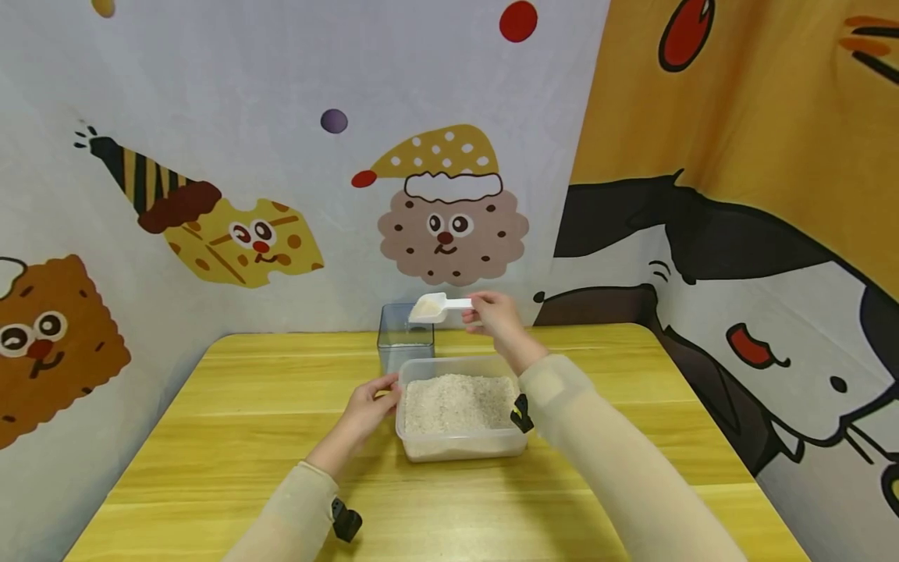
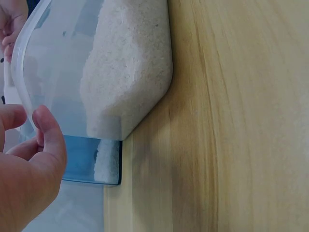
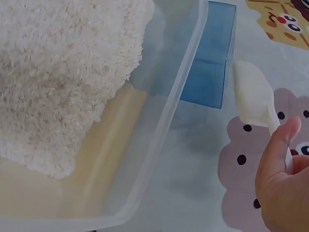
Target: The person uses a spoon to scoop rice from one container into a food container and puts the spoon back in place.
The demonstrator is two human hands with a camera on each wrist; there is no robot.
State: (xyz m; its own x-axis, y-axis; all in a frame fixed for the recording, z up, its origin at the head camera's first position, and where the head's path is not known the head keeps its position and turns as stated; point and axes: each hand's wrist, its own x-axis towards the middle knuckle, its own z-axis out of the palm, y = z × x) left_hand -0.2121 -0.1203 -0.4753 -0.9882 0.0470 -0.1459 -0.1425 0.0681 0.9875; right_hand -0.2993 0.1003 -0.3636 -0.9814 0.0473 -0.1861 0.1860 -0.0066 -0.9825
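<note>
My right hand (image 1: 497, 318) holds a white scoop (image 1: 430, 307) by its handle, up at the level of the blue container's rim. Some rice lies in the scoop's bowl, which overlaps the right side of the clear blue container (image 1: 406, 336) in the head view. A low layer of rice (image 2: 107, 162) shows inside that container. Nearer to me stands a clear plastic box (image 1: 463, 446) with a large heap of rice (image 1: 456, 402) in it. At its left rim, my left hand (image 1: 367, 406) pinches the edge between thumb and fingers, as the left wrist view shows.
Both containers stand on a wooden table (image 1: 253, 414), the blue one close to the far edge. Behind the table hangs a pale cloth (image 1: 281, 70) printed with cartoon figures. A small black device (image 1: 346, 521) sits on my left sleeve.
</note>
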